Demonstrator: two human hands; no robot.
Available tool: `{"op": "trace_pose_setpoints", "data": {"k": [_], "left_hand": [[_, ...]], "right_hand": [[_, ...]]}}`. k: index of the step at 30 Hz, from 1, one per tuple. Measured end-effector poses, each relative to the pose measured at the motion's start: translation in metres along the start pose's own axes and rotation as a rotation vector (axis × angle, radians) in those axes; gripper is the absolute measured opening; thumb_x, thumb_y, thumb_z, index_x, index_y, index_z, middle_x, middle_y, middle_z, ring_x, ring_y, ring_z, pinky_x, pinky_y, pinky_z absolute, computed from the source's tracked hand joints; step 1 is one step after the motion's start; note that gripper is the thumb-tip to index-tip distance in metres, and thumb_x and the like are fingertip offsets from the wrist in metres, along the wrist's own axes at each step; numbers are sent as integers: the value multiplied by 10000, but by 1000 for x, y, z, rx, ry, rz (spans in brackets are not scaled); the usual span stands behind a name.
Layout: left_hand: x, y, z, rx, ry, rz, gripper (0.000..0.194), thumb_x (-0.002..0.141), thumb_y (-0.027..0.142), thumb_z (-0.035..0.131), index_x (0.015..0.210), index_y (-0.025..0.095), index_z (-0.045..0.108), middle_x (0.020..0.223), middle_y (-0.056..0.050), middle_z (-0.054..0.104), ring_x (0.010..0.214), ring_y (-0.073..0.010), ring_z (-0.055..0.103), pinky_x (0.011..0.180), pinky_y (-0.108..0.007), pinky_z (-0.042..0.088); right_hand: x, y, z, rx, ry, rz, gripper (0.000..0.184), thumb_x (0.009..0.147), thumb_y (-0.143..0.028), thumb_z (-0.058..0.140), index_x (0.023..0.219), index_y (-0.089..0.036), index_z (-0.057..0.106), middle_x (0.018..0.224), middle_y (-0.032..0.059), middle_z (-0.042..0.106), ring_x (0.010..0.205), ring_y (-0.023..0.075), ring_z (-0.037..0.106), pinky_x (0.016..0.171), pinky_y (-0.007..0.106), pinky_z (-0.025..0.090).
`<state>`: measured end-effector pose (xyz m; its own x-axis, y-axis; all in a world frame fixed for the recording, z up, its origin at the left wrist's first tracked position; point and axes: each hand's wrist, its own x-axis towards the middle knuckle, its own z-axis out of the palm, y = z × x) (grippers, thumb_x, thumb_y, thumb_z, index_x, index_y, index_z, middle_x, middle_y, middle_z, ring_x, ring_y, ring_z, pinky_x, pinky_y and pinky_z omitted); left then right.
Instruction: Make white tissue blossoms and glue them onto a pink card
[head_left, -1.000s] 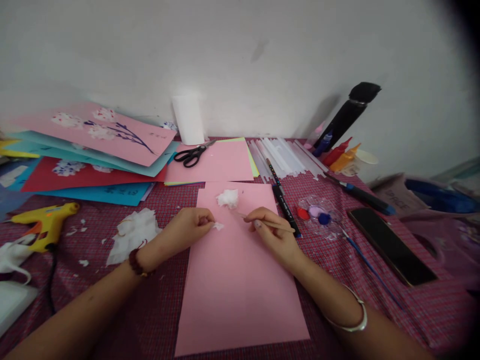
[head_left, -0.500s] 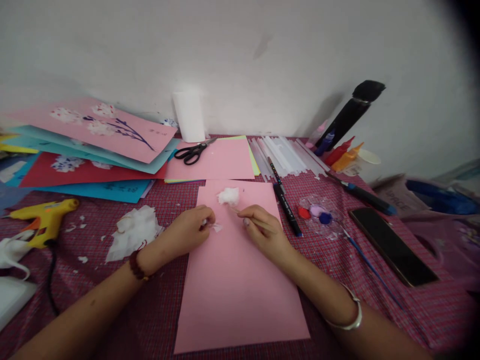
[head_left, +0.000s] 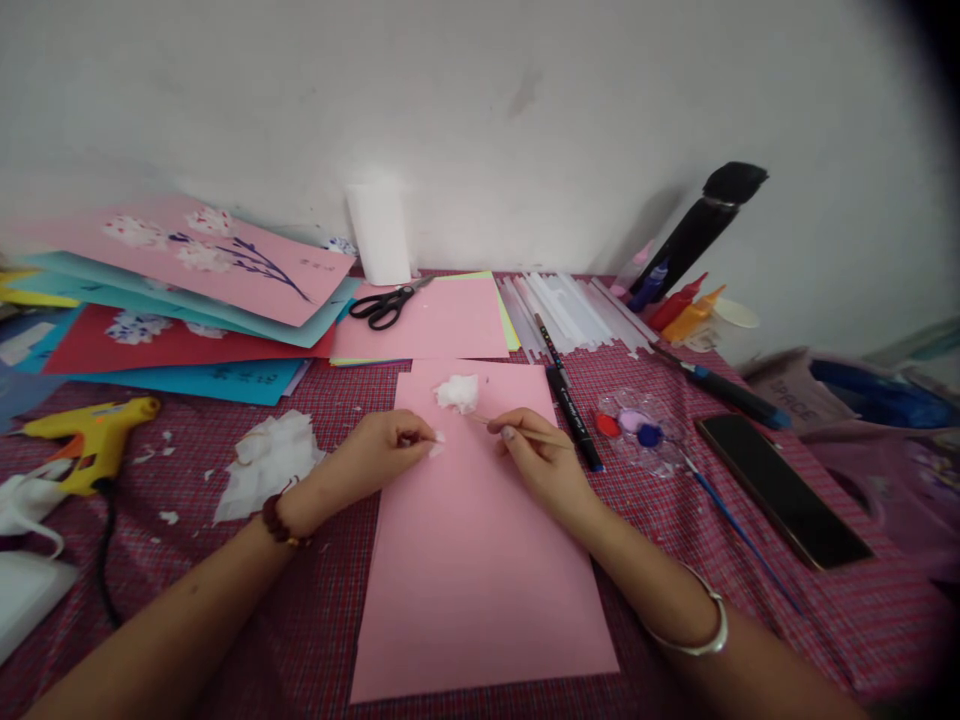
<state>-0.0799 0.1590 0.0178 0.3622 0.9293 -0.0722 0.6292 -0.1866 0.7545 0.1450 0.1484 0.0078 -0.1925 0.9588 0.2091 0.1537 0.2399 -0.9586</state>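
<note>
A sheet of pink paper (head_left: 484, 590) lies before me, with a fluffy clump of white tissue (head_left: 457, 392) near its far edge. My left hand (head_left: 379, 455) is closed in a pinch on a small piece of white tissue (head_left: 438, 441), over the sheet's left side. Between the fingers of my right hand (head_left: 547, 470) is a thin wooden stick (head_left: 481, 419). Its tip points left, just below the clump and apart from the left hand. To the left of my left wrist rests a pile of white tissue squares (head_left: 270, 455).
A yellow glue gun (head_left: 97, 440) lies at left, near stacked decorated cards (head_left: 247, 260). Scissors (head_left: 386, 303) sit on more paper behind. On the right are a black marker (head_left: 576, 420), a paint palette (head_left: 645, 430), a brush (head_left: 739, 530) and a phone (head_left: 784, 490).
My left fingers have straightened slightly and turned toward the stick, the tissue piece now at their tips. My right hand has shifted a little right, drawing the stick away from the clump.
</note>
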Motion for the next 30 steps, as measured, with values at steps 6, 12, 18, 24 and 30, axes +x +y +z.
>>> {"op": "trace_pose_setpoints", "data": {"k": [6, 12, 18, 24, 30], "left_hand": [[-1, 3, -4, -42, 69, -45, 194, 775, 332, 530, 713, 158, 588, 657, 16, 557, 609, -103, 470, 544, -215, 344], [-5, 21, -12, -272, 21, -11, 201, 802, 348, 522, 717, 167, 539, 732, 13, 546, 625, -89, 452, 589, -219, 376], [9, 21, 0, -89, -60, 126, 134, 775, 245, 546, 674, 165, 584, 1023, -45, 561, 891, -137, 544, 751, -254, 416], [8, 17, 14, 187, -101, 141, 131, 789, 190, 470, 750, 172, 594, 769, -14, 586, 696, -125, 522, 645, -243, 397], [11, 8, -9, 186, 93, -67, 161, 773, 292, 483, 695, 172, 557, 617, 21, 565, 585, -118, 492, 535, -228, 334]], "right_hand": [[-5, -3, 3, 39, -17, -8, 152, 864, -276, 477, 852, -198, 606, 799, 24, 604, 647, 116, 549, 615, 265, 488], [-11, -10, 14, 145, -76, -45, 151, 874, -280, 480, 883, -206, 611, 837, 19, 610, 655, 102, 568, 615, 254, 491], [-9, -12, 10, 154, -26, -34, 157, 870, -303, 490, 876, -192, 601, 818, 23, 617, 627, 101, 569, 598, 251, 490], [-7, -5, 5, 96, -15, -36, 167, 878, -300, 477, 895, -188, 600, 820, 33, 627, 623, 103, 567, 576, 246, 471], [-2, -3, 10, -39, -88, -91, 158, 875, -261, 463, 877, -196, 607, 844, 35, 631, 715, 125, 590, 657, 265, 489]]}}
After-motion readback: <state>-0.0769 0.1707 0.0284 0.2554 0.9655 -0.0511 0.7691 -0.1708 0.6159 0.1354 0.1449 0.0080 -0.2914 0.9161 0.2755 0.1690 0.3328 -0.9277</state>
